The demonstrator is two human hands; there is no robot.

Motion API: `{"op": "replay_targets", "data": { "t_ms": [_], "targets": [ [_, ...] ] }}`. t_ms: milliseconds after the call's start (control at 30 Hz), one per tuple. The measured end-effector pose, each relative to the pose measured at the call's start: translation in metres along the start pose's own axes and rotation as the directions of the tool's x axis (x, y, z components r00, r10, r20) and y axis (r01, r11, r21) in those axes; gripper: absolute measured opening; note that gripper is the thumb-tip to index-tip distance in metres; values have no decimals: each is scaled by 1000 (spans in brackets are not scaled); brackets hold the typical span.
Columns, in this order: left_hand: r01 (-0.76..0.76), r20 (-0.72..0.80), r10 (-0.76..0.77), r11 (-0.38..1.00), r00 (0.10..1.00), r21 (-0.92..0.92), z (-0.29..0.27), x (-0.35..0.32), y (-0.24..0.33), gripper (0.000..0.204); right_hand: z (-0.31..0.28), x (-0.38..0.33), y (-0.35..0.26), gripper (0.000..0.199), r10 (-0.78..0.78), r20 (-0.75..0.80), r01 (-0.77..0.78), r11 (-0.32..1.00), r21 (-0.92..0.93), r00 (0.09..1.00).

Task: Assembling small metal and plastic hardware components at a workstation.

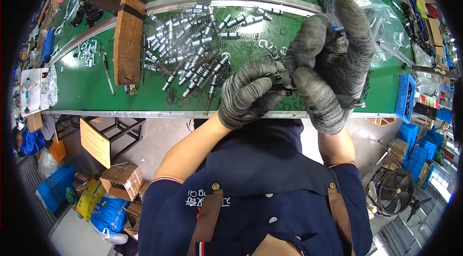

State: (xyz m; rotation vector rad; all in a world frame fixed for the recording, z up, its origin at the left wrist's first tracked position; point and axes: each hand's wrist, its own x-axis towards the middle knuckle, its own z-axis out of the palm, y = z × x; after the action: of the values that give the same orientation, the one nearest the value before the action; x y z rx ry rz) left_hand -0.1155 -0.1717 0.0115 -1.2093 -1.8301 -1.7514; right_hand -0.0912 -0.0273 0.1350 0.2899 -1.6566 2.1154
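Your left hand, in a grey knit glove, is curled into a loose fist just above the near metal edge of the green bench, with its fingers closed round a small black part that sticks out toward your other hand. Your right hand, gloved the same way, stands taller beside it: the thumb and lower fingers pinch the same black part from the other side, so both hands meet on it, while the index finger is raised nearly straight and the fingers next to it are only half bent. A tiny blue-tipped piece shows between the upper fingers of that hand; what it is cannot be told. The black part hangs in the air over the bench's near edge, not resting on the surface. Farther back on the bench from your hands lies a wide heap of shiny metal pins and coiled springs, with small black rings scattered at its right side, close behind your knuckles. A clear plastic bag sits on the bench just behind your right hand. A wooden plank lies across the bench to the left of the heap, and a blue crate stands at the bench's right end.
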Motion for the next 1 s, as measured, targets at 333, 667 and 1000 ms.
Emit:
{"op": "replay_targets", "data": {
  "t_ms": [333,667,1000],
  "targets": [
    [48,42,-53,992,998,115,-2,-2,4,51,-17,8,14,90,-76,356,178,948,-263,932],
    [15,-20,-14,999,1000,47,6,-5,-2,53,-28,-39,-15,115,-195,133,236,811,-535,972],
    [6,19,-9,992,1000,125,2,3,5,45,-16,-60,-20,31,214,-42,-218,942,-254,976]
  ]
}}
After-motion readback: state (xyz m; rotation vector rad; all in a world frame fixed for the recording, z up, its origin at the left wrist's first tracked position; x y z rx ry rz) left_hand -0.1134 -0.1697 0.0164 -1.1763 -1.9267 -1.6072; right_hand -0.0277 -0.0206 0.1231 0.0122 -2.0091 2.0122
